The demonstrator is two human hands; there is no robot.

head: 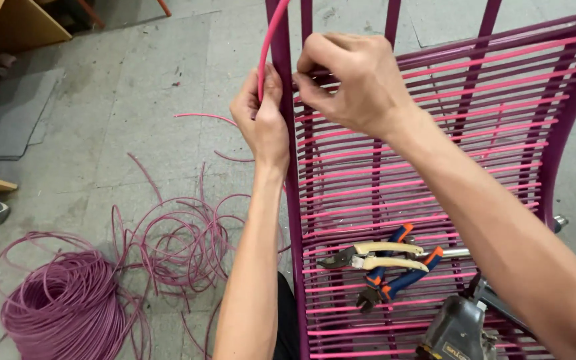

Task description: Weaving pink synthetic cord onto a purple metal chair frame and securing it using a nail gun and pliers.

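No containers in view. Left hand [261,120] pinches a glossy pink plastic cord [266,47] against the purple metal chair frame [287,153]; cord arcs up past the top edge. Right hand [351,80] fingers pressed together on the woven pink strands [435,143]. Cream-handled pruning shears [378,255] and blue-orange pliers [401,277] lie on the weave. Purple cord coil [61,307] on grey concrete floor [135,80], open room left.

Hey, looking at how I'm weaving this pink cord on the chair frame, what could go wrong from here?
The pruning shears and pliers lie loose on the woven strands; jolting the frame may make them slide off. The loose cord tangled on the floor might snag as it feeds. The cord pinched by the left hand may slip while the right hand works.
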